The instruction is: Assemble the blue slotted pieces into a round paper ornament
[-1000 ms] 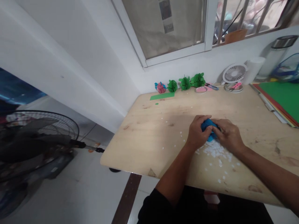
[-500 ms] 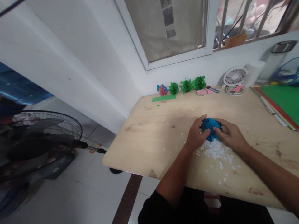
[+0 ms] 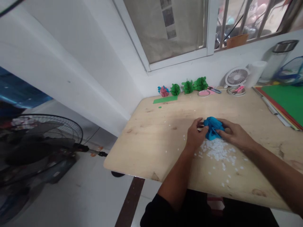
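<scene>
Both hands hold a blue folded-paper ball just above the table. My left hand pinches its left edge between thumb and fingers. On the opposite side, my right hand has its thumb on the near face and its fingers curled behind, partly hidden by the paper. Folds and flaps show on the ball's near side. Beneath and in front of it lies a loose heap of small white paper bits, with several scattered around.
Along the wall stand several green paper balls and a pink-and-blue one. A green paper strip lies before them. Further right are a cutter, tape roll, small white fan and coloured paper stack. A floor fan stands left.
The blue paper ball has turned and its folds are spread wider. My left hand has shifted slightly left, its fingers now at the ball's edge. My right hand keeps its hold.
</scene>
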